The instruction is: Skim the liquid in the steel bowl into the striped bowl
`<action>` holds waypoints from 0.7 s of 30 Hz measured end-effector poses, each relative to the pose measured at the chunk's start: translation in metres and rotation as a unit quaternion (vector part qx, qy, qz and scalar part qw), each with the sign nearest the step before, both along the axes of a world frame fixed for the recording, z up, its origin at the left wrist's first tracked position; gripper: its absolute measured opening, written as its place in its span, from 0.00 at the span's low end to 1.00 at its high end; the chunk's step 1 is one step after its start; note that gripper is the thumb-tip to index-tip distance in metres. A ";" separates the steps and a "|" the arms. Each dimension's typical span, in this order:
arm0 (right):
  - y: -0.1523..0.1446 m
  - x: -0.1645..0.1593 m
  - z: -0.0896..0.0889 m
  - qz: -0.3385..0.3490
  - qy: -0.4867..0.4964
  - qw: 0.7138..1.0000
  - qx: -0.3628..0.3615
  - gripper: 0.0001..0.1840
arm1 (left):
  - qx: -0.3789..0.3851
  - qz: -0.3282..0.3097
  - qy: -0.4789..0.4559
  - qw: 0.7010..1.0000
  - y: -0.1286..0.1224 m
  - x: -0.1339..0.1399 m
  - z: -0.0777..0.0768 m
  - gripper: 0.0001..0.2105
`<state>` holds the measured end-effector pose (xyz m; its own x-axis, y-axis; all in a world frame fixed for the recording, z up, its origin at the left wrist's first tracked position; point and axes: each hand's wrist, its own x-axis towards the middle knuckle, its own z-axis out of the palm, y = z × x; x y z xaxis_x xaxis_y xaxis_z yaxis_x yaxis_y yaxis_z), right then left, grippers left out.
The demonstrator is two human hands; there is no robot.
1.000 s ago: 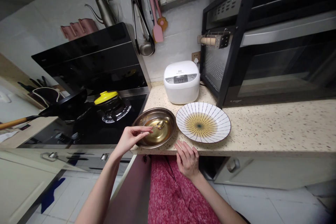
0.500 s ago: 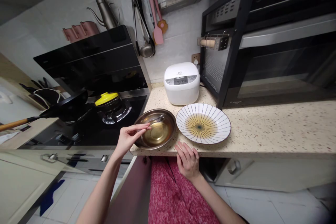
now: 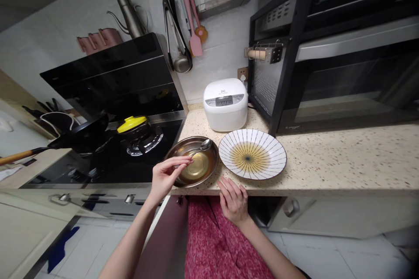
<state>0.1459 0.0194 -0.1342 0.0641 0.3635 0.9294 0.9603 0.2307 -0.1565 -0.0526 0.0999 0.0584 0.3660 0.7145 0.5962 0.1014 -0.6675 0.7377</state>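
Between the fingertips of my left hand (image 3: 168, 176) is a metal spoon (image 3: 205, 144), pinched by its handle. Its bowl end tilts up and to the right over a round metal bowl (image 3: 214, 157). Clear yellowish liquid (image 3: 197, 165) covers the bottom of that bowl. My right hand (image 3: 233, 202) rests with outstretched fingers on the counter's front edge and holds nothing. Just beyond its fingers lies a wide white plate (image 3: 273, 152) with dark radial lines and a yellow-brown centre.
A white rice cooker (image 3: 225, 115) stands behind the plate. To the left is the black stove (image 3: 108, 170) with a yellow-lidded pot (image 3: 132, 124) and a wok (image 3: 87, 135). A dark oven (image 3: 353, 87) occupies the right. An open cabinet door (image 3: 163, 239) juts out below the counter.
My left hand has shifted slightly right with the spoon, and the spoon's bowl end has moved right and up over the metal bowl. My right hand stays in place.
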 end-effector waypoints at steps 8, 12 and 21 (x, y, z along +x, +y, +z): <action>-0.001 0.000 0.004 0.002 0.004 1.000 0.004 0.19 | 0.092 -0.024 0.051 0.994 -0.017 0.019 -0.005 0.07; 0.000 0.000 0.002 0.002 0.005 1.000 0.002 0.21 | 0.145 -0.063 0.077 0.984 -0.024 0.028 -0.005 0.09; 0.000 0.001 -0.003 -0.003 -0.003 1.000 -0.003 0.29 | 0.305 -0.100 0.154 0.934 -0.024 0.032 -0.010 0.16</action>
<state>0.1465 0.0197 -0.1375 0.0604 0.3689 0.9275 0.9629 0.2233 -0.1515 -0.0205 0.0757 0.0486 0.6771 0.1746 0.7149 0.0741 -0.9827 0.1698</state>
